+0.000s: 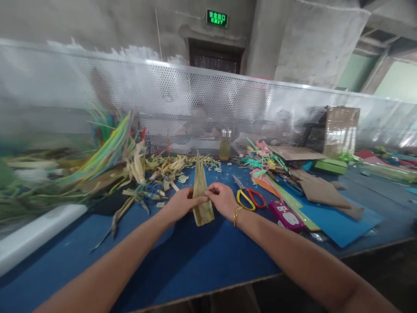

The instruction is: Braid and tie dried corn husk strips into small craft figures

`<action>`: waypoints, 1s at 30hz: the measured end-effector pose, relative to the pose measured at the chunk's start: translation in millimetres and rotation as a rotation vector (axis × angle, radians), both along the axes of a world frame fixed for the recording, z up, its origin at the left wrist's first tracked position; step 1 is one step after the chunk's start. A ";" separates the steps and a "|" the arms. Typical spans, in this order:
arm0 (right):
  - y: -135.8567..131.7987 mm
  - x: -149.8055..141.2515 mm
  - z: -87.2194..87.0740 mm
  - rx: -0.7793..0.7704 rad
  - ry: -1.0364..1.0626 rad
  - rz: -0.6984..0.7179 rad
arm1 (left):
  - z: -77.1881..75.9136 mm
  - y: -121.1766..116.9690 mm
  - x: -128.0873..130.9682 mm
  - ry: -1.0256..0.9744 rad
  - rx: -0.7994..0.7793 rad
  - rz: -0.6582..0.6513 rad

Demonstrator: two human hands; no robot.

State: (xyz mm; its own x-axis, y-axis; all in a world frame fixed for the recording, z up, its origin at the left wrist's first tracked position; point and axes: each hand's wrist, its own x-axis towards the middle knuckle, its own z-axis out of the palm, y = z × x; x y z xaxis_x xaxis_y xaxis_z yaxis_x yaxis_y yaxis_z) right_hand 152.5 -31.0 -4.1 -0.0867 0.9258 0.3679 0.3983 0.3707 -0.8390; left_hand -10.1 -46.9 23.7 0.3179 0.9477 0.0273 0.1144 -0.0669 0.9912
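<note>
A pale green-tan corn husk (202, 208), tapering to a point at its top, is held upright above the blue table. My left hand (183, 202) grips its left side, the thumb lying across the front. At the right edge, the fingers of my right hand (222, 199) pinch the husk; a gold bracelet circles that wrist. Just right of this hand lie scissors (250, 198) with one yellow and one red handle loop, blades pointing away. A purple case (285, 215) with a white cartoon figure rests further right.
Dried husk scraps (169, 167) are heaped at the back left, beside colourful strips (109, 148). A glass bottle (225, 145) stands by the perforated metal screen (169, 95). Blue paper (339, 221) and cardboard (322, 191) lie right. A long white object (42, 234) lies left.
</note>
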 end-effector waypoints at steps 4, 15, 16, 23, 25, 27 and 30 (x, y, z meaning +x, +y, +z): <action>-1.4 -0.9 1.3 -0.010 0.017 0.005 | -8.2 6.5 -3.5 0.098 0.107 0.065; -2.3 -1.9 -1.7 -0.121 -0.035 0.115 | 3.6 7.2 -7.6 0.179 0.126 0.217; -2.0 -1.4 -0.7 -0.118 -0.028 0.095 | 3.6 7.3 -8.3 0.169 0.098 0.195; -5.4 -0.2 10.5 -0.238 0.107 0.067 | 4.1 13.1 -21.1 0.146 0.158 0.150; -7.2 -1.6 12.7 -0.213 0.086 0.057 | 6.8 13.2 -24.0 0.177 0.185 0.192; -8.7 -3.0 13.8 -0.185 0.066 0.054 | 9.5 12.4 -25.2 0.228 0.196 0.232; -10.2 -4.0 14.0 -0.161 0.055 0.037 | 12.2 11.4 -25.2 0.290 0.219 0.263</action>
